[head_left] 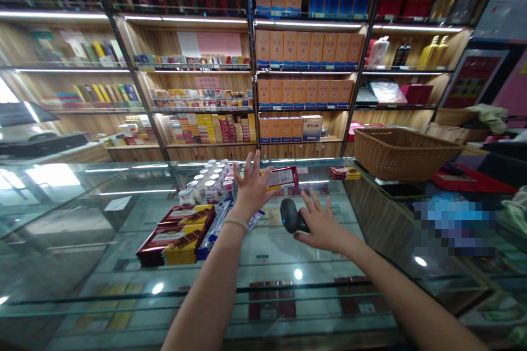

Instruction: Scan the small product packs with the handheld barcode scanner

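Observation:
My left hand (pixel 251 192) is spread with its fingers apart, just left of a red-wrapped bar (pixel 284 176) on the glass counter (pixel 263 252). Beside a black handheld scanner (pixel 291 217), my right hand (pixel 320 219) has its fingers extended and apart, with the thumb side near the scanner's handle. Stacks of red and yellow chocolate bars (pixel 181 238) lie left of my left forearm, with blue-and-white packs (pixel 214 230) next to them. Behind these stand several small clear jars with white lids (pixel 211 189).
A wicker basket (pixel 403 153) stands at the right on a side counter. A small stack of red packs (pixel 345 173) lies near the counter's back right. Shelves of orange boxes (pixel 302 50) and small packs line the back wall. A white paper (pixel 118 203) lies on the left.

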Action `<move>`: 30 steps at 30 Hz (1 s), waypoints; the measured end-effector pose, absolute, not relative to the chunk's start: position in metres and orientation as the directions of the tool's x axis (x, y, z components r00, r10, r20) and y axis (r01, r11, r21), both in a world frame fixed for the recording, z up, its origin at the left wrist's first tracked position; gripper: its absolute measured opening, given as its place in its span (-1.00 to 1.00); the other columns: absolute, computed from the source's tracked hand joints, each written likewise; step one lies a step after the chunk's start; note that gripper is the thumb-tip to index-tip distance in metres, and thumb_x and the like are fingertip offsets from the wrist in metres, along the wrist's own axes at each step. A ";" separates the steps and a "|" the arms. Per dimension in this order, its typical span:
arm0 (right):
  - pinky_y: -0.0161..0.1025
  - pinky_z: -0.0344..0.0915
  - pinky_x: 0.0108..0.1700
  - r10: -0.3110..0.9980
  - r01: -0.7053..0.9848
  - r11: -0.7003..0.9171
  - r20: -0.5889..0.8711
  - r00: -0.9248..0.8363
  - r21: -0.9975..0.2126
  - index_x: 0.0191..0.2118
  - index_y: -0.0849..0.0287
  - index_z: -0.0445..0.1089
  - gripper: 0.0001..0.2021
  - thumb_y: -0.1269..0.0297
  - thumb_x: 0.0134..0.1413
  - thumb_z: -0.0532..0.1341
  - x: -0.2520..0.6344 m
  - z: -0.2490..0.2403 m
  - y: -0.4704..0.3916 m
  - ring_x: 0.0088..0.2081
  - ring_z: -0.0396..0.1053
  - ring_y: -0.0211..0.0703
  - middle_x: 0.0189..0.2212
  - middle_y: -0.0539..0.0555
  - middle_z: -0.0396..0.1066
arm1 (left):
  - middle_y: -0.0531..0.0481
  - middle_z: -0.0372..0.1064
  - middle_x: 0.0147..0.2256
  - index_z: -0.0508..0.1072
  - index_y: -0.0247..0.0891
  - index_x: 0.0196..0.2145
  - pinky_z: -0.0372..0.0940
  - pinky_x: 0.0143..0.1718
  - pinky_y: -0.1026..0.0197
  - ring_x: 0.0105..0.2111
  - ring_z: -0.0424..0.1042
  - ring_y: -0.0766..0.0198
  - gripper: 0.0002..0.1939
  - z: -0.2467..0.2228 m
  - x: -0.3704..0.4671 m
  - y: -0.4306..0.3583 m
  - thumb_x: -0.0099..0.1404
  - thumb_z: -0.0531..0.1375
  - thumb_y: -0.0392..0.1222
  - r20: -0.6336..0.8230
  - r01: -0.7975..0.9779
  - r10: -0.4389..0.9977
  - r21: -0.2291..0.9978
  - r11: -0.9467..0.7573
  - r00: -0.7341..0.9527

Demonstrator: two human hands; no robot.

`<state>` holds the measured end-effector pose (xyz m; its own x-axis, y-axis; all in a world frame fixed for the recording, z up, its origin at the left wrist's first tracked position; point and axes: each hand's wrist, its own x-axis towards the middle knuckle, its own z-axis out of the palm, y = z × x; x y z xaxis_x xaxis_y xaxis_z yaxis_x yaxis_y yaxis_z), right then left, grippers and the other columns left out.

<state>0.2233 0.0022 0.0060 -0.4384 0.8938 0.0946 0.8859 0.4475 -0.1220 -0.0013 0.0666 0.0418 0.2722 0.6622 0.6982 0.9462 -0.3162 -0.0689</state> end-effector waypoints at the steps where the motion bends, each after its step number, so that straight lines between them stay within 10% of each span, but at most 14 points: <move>1: 0.62 -0.30 0.38 0.891 0.881 0.455 0.074 -0.449 -0.129 0.17 0.28 0.40 -0.40 -0.09 0.20 0.30 0.225 0.008 0.002 0.54 -0.45 0.42 0.54 0.42 -0.33 | -0.27 -0.27 0.52 0.47 -0.11 0.19 -0.46 0.41 -0.56 0.51 -0.29 -0.32 -0.29 0.042 -0.001 0.067 0.09 0.49 -0.02 0.698 0.946 0.662 -0.071 -0.317 0.274; 6: 0.59 -0.39 0.40 0.903 0.885 0.430 0.108 -0.416 -0.181 0.29 0.19 0.35 -0.25 -0.31 0.22 0.18 0.236 0.024 0.017 0.54 -0.39 0.39 0.53 0.38 -0.21 | -0.29 -0.27 0.52 0.47 -0.13 0.19 -0.47 0.41 -0.56 0.51 -0.28 -0.34 -0.27 0.041 -0.001 0.067 0.08 0.50 0.00 0.699 0.946 0.659 -0.081 -0.312 0.278; 15: 0.64 -0.19 0.36 0.846 0.932 0.343 0.470 -0.253 -0.117 0.49 -0.04 0.00 -0.17 0.04 0.19 0.33 0.235 0.034 0.082 0.54 -0.31 0.37 0.53 0.23 -0.11 | -0.24 -0.21 0.52 0.49 -0.09 0.18 -0.53 0.41 -0.54 0.51 -0.28 -0.31 -0.32 0.040 0.000 0.067 0.13 0.46 0.10 0.703 0.946 0.661 -0.053 -0.319 0.263; 30: 0.64 -0.25 0.36 0.710 0.885 0.459 0.632 -0.310 -0.082 0.31 -0.06 0.27 -0.35 0.11 0.11 0.37 0.243 0.028 0.088 0.54 -0.32 0.36 0.53 0.20 -0.11 | -0.26 -0.21 0.52 0.49 -0.07 0.18 -0.51 0.41 -0.53 0.50 -0.24 -0.34 -0.29 0.041 0.002 0.065 0.09 0.50 0.09 0.693 0.939 0.667 -0.039 -0.343 0.272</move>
